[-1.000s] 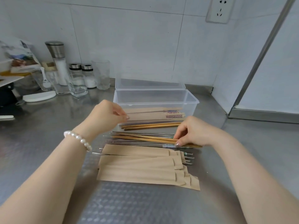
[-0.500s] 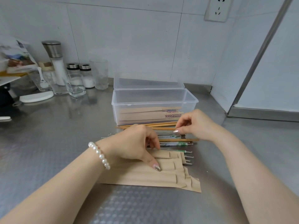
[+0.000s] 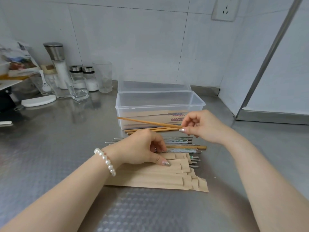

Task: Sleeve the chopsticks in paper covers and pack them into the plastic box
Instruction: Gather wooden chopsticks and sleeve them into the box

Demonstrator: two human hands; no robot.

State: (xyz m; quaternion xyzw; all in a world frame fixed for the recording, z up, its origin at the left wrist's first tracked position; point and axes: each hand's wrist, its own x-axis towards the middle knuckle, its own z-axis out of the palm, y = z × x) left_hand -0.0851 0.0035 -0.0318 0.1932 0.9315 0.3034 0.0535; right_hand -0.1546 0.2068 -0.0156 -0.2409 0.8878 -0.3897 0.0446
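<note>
Steel desk [image 3: 50,148], white tiled wall behind. Right hand [image 3: 203,126] grip pinches wooden chopstick [image 3: 147,122] above plastic box [image 3: 159,107]. Left hand [image 3: 142,153] grip curled, thumb pressing paper covers [image 3: 157,180].

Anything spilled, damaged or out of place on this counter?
Nothing stands out. The right hand pinches one wooden chopstick above the loose chopsticks, the left hand presses on the paper sleeves, and the plastic box sits open, upright.

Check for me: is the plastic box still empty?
No, the plastic box already holds sleeved chopsticks, visible through its clear front wall.
</note>
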